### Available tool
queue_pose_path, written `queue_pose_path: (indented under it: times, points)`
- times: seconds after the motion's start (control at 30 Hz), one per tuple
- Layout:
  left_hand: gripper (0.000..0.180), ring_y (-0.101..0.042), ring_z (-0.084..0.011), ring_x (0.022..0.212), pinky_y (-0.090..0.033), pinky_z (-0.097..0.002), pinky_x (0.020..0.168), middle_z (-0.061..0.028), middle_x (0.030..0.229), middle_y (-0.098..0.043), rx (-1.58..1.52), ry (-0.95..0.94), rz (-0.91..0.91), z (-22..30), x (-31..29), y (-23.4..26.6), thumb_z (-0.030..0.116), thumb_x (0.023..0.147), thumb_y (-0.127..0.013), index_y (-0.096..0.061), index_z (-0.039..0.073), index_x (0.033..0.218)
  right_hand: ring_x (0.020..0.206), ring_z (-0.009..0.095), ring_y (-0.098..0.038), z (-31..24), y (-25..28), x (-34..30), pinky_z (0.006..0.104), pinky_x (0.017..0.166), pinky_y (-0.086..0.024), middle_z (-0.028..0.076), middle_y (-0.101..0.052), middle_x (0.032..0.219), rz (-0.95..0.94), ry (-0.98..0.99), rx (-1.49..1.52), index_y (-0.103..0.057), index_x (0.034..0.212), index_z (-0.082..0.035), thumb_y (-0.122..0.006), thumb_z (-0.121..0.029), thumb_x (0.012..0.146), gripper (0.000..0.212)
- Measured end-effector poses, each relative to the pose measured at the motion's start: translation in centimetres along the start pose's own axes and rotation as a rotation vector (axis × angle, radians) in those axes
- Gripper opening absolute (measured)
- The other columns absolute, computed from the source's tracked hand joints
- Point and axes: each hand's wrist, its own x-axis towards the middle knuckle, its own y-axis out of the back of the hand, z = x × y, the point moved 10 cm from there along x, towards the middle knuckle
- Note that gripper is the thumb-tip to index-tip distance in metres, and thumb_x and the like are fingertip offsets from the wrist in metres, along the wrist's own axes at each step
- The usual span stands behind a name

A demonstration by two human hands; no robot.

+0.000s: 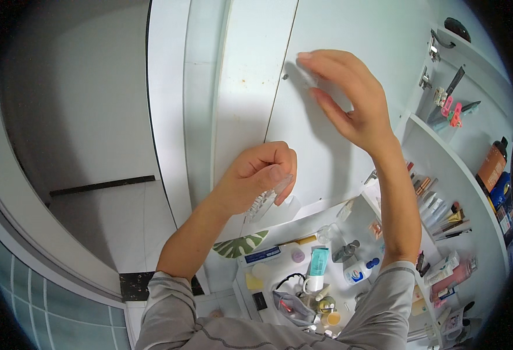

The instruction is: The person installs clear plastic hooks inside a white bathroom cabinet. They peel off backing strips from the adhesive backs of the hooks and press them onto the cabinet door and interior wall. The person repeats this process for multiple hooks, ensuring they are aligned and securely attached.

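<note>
My left hand (262, 172) is closed, thumb over curled fingers, around a clear plastic piece (262, 201) with ridged or toothed details. This piece hangs below the fingers, in front of the lower part of a white cabinet door (338, 35); its exact kind is hard to make out. Higher up and to the right, my right hand (349, 87) is raised at the door, with its thumb and fingers curved toward each other. Between their tips shows a faint, small clear piece (309, 76), blurred against the white. A small dark screw or knob (285, 76) sits just left of it.
Open shelves (443, 140) at the right hold bottles, clips and cosmetics. Below the door, a white counter (341, 291) carries a teal tube (318, 261), a white bottle with a blue cap (361, 271), a grey pouch (294, 306) and a leaf-patterned piece (240, 244). A doorway stands at the left.
</note>
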Motion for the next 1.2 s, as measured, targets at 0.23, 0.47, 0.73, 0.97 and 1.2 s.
queue_pose_path:
  times: [0.23,0.47,0.73,0.97,1.2]
  points:
    - [0.044,-0.044,-0.0105,0.049,-0.032,-0.0225,0.044,-0.0010,0.062,-0.042,0.112,0.032,0.084,0.1,0.0,0.2,0.049,0.090,-0.052,-0.039,0.011,0.072,0.083,0.022,-0.060,-1.0,-0.7,-0.9,0.0297,0.063,-0.050,0.003,-0.064,0.097,-0.038,0.263,-0.209,-0.064,0.085,-0.005,-0.066,0.000,0.066,0.020]
    - [0.044,-0.043,-0.0110,0.049,-0.032,-0.0229,0.044,-0.0011,0.062,-0.041,0.103,0.015,0.090,0.2,0.0,0.2,0.048,0.090,-0.052,-0.039,0.011,0.071,0.087,0.025,-0.057,-1.2,-1.4,0.1,0.0341,0.070,-0.049,0.004,-0.059,0.093,-0.078,0.191,-0.158,-0.054,0.081,-0.004,-0.062,0.000,0.067,0.017]
    - [0.044,-0.043,-0.0107,0.049,-0.031,-0.0229,0.043,-0.0012,0.062,-0.042,0.107,0.046,0.086,-0.1,0.0,0.1,0.049,0.089,-0.053,-0.038,0.012,0.071,0.086,0.027,-0.058,-1.9,-1.0,-1.5,0.0351,0.070,-0.049,0.007,-0.059,0.091,-0.166,0.268,-0.246,-0.053,0.087,-0.005,-0.058,-0.005,0.070,0.018]
    - [0.047,-0.043,-0.0104,0.047,-0.031,-0.0233,0.042,-0.0018,0.059,-0.042,0.174,-0.009,0.104,0.5,0.2,0.3,0.051,0.089,-0.052,-0.037,0.012,0.069,0.081,0.024,-0.060,-0.9,1.4,-1.7,0.0324,0.064,-0.049,0.005,-0.061,0.087,-0.072,0.187,-0.205,-0.059,0.084,-0.007,-0.062,-0.008,0.070,0.015]
    - [0.035,-0.046,-0.0097,0.053,-0.036,-0.0233,0.049,-0.0035,0.067,-0.047,0.064,-0.023,0.029,0.2,0.0,0.2,0.037,0.093,-0.051,-0.045,0.007,0.078,0.083,0.021,-0.060,-1.0,0.0,-0.4,0.0303,0.064,-0.049,0.001,-0.061,0.090,0.018,0.342,-0.319,-0.062,0.081,-0.007,-0.062,-0.006,0.066,0.015]
